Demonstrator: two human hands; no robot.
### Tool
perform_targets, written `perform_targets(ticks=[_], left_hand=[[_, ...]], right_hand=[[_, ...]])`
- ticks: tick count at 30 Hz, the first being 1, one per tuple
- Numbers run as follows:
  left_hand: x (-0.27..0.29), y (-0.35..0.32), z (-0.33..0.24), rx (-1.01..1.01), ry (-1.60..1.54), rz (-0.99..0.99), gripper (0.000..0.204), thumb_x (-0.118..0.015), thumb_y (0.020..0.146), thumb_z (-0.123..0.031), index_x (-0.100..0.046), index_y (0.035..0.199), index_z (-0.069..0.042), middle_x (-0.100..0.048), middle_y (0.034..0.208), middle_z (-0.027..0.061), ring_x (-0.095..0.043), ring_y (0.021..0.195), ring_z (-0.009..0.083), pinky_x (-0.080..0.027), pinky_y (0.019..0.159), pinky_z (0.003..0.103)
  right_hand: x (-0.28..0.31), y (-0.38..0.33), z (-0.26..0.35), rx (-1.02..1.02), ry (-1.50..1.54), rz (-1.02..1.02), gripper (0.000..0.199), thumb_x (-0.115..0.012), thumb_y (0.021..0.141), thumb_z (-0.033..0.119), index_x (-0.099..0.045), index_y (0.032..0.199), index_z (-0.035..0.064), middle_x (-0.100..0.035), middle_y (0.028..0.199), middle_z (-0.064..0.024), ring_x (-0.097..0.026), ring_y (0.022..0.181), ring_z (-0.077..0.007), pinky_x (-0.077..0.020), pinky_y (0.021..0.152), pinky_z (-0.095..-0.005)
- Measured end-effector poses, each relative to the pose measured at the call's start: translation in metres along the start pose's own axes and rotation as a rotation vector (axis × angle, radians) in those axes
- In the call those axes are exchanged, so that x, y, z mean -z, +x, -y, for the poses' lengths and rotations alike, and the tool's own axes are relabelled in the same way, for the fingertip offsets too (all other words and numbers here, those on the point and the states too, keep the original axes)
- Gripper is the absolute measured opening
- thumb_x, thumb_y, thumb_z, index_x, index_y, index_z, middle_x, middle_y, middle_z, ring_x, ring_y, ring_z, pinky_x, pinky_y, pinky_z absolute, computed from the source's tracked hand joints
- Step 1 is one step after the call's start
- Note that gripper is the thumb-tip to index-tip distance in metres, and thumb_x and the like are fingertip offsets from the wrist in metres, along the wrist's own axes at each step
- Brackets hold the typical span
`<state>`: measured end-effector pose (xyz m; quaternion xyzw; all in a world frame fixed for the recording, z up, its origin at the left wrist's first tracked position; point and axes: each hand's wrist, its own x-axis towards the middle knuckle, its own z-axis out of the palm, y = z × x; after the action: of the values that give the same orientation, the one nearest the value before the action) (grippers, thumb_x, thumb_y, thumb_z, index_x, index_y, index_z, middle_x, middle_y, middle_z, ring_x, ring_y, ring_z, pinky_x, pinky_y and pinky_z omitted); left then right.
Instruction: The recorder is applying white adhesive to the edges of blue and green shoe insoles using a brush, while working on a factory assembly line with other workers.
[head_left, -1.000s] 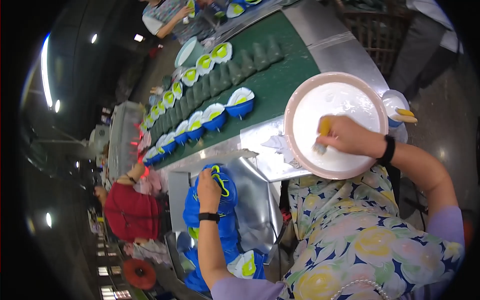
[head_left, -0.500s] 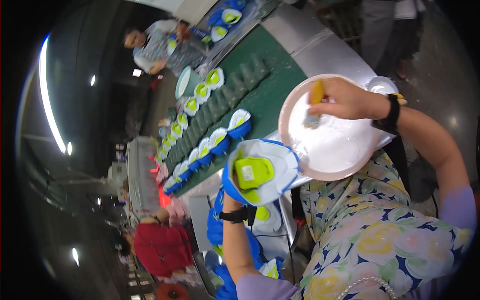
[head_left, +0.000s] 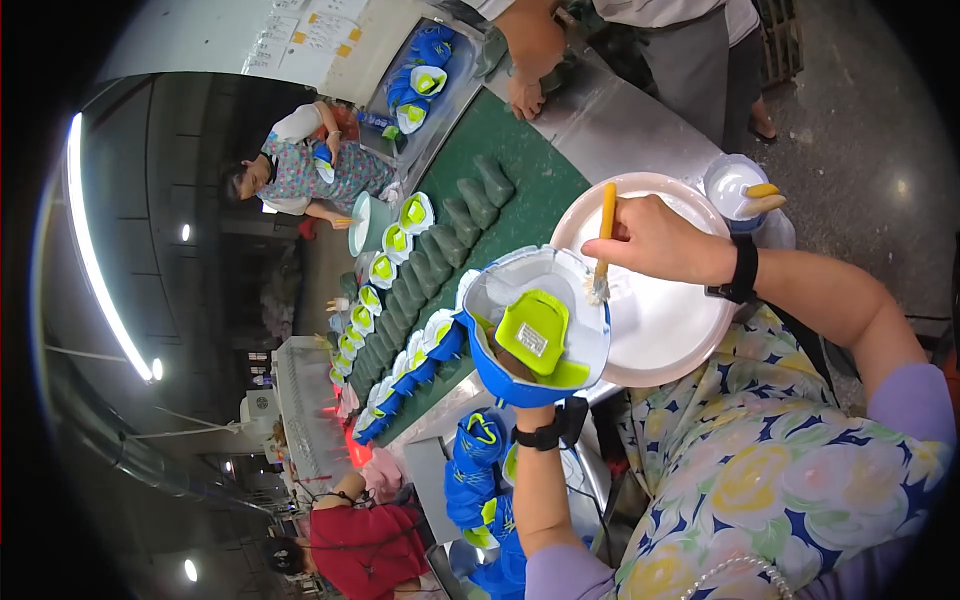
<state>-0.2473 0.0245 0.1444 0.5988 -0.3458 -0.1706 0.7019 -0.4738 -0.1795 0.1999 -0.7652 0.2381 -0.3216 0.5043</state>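
Note:
My left hand [head_left: 537, 417] holds up a shoe upper [head_left: 588, 330], blue outside with a pale, wide-spread edge and a lime-green inside bearing a small white label. Most of that hand's fingers are hidden by the upper. Between the fingers of my right hand [head_left: 665, 238] is a brush [head_left: 606, 225] with a yellow handle. Its whitish bristles meet the right side of the upper's pale edge. Beneath my right hand sits a pale pink basin [head_left: 715, 352] of white liquid, overlapped by the upper.
Dark green shoe lasts [head_left: 435, 262] and more blue uppers [head_left: 445, 340] line the green belt [head_left: 540, 165]. A small white tub [head_left: 722, 172] with yellow-handled brushes stands beyond the basin. Blue uppers [head_left: 470, 480] are heaped below my left arm. A co-worker's hand [head_left: 525, 95] rests at the far edge.
The brush has gone from over the basin to the upper's edge. My left hand has brought the upper right, against the basin. A co-worker's arm now shows at the far side.

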Motion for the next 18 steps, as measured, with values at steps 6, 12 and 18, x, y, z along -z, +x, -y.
perform_targets(ticks=[6,12,18], left_hand=[[-0.034,0.006,-0.014,-0.458,0.437,-0.051,0.051,-0.054,0.100,-0.029,-0.044,0.144,-0.004,-0.057,0.136,0.0154,-0.063,0.117,0.0283,-0.053,0.100,0.044],[-0.035,0.015,-0.014,-0.723,0.601,-0.065,0.048,-0.062,0.097,-0.016,-0.048,0.140,0.000,-0.060,0.133,0.0170,-0.064,0.114,0.0256,-0.054,0.098,0.041],[0.010,0.031,-0.001,0.223,0.157,0.295,0.061,-0.051,0.099,-0.046,-0.049,0.141,-0.002,-0.059,0.136,0.0146,-0.060,0.122,0.0304,-0.050,0.104,0.047]], right_hand=[[-0.023,-0.014,-0.017,-0.177,0.207,0.006,0.042,-0.072,0.086,0.032,-0.067,0.082,-0.0096,-0.069,0.073,-0.0202,-0.069,0.066,-0.0250,-0.0534,0.060,-0.0335],[-0.025,-0.025,-0.006,-0.217,0.349,0.052,0.038,-0.073,0.086,0.030,-0.067,0.082,-0.0079,-0.068,0.070,-0.0157,-0.067,0.062,-0.0203,-0.0524,0.058,-0.0305],[0.009,-0.018,-0.011,0.109,0.188,0.022,0.030,-0.075,0.088,0.026,-0.067,0.090,-0.0022,-0.070,0.075,-0.0125,-0.069,0.070,-0.0207,-0.0532,0.066,-0.0304]])
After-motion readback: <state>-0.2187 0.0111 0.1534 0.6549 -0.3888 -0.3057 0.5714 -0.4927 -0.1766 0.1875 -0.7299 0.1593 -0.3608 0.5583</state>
